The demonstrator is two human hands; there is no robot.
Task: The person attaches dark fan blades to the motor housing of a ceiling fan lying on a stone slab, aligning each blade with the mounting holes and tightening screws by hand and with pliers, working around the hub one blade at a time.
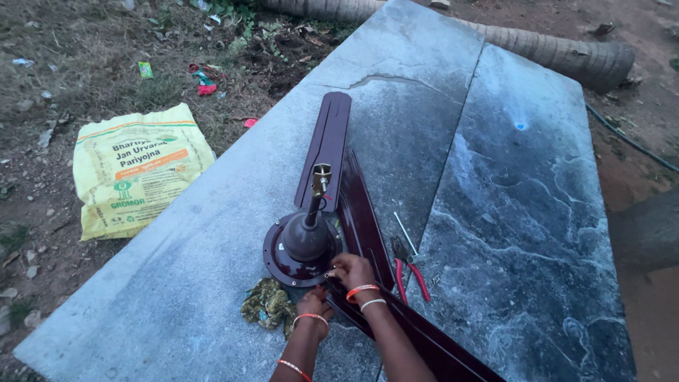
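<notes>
One fan motor (pixel 303 247), three blades (pixel 327 148), one pair of pliers (pixel 409 272), one screwdriver (pixel 405 233), one rag (pixel 267 304), one yellow sack (pixel 134 166), two hands (pixel 351 269).

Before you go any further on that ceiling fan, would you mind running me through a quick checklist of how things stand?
1. Ceiling fan rests flat on the stone slab, well in from the edges: ok.
2. Right hand is on the rim of the fan's motor housing, where a blade meets it: ok.
3. Left hand is low beside the housing; whether it holds anything: cannot tell.
4. Red-handled pliers lie on the slab right of the hands, within reach: ok.
5. Crumpled cloth lies beside the fan, not under it: ok.
6. Loose screws accounted for; too small to make out: cannot tell.
</notes>
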